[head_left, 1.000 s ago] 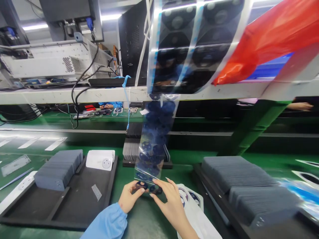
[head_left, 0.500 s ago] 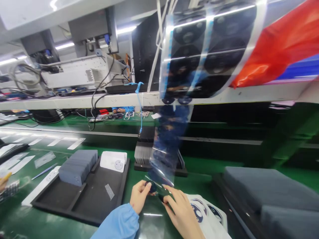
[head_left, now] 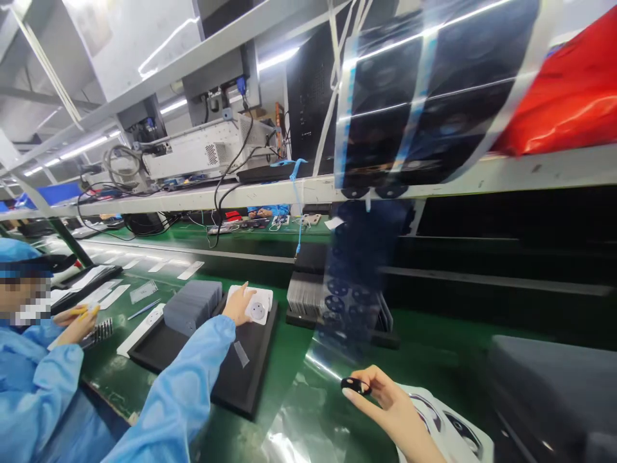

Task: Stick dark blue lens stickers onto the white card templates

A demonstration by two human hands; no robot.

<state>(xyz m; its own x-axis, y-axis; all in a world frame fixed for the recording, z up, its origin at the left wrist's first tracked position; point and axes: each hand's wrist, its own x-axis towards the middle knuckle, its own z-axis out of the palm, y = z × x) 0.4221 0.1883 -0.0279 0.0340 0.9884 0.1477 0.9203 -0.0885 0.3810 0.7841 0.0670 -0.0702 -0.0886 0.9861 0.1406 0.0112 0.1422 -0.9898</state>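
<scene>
My right hand [head_left: 393, 406] pinches a small glossy black disc [head_left: 355, 386] with holes, between thumb and fingertips. It is beside the lower end of a clear film strip [head_left: 332, 354] that hangs from the shelf and carries dark round pieces higher up. My left hand [head_left: 239, 305] reaches forward to a white card [head_left: 260, 294] at the far end of a black tray [head_left: 250, 379]. Its fingers are apart and lie over the card's left part; a round three-hole mark shows on the card's right. A stack of grey sheets [head_left: 190, 307] stands in the tray.
A co-worker in blue [head_left: 43, 386] works at the left. White sheets with round cut-outs [head_left: 448, 418] lie by my right wrist, near a grey stack [head_left: 544, 379]. A rack of thin plates [head_left: 304, 296] stands behind the film, below a white shelf edge [head_left: 270, 191].
My left hand has left the disc and the film and moved left and forward to the white card. My right hand now holds the black disc alone. The view has swung left.
</scene>
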